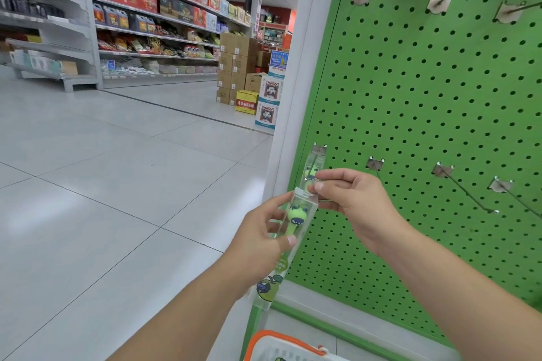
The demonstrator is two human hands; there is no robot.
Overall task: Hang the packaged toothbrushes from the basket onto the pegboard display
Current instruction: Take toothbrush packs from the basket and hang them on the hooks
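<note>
left hand (264,231) gripping clear toothbrush pack (289,231), label writing unreadable, green pegboard (410,102)

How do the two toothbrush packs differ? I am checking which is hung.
The rear pack hangs on the leftmost lower hook, against the pegboard; the front pack is off the hook, held by the left hand. The right hand pinches the front pack's top, not the rear pack's. Both are clear packs with green character toothbrushes.

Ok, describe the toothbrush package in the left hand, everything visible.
The toothbrush package is a long, clear plastic box holding a green brush with a cartoon head near the top and a green fruit print at its foot. It tilts, top toward the pegboard. The left hand grips its middle; the right hand's fingers pinch its top.
</note>
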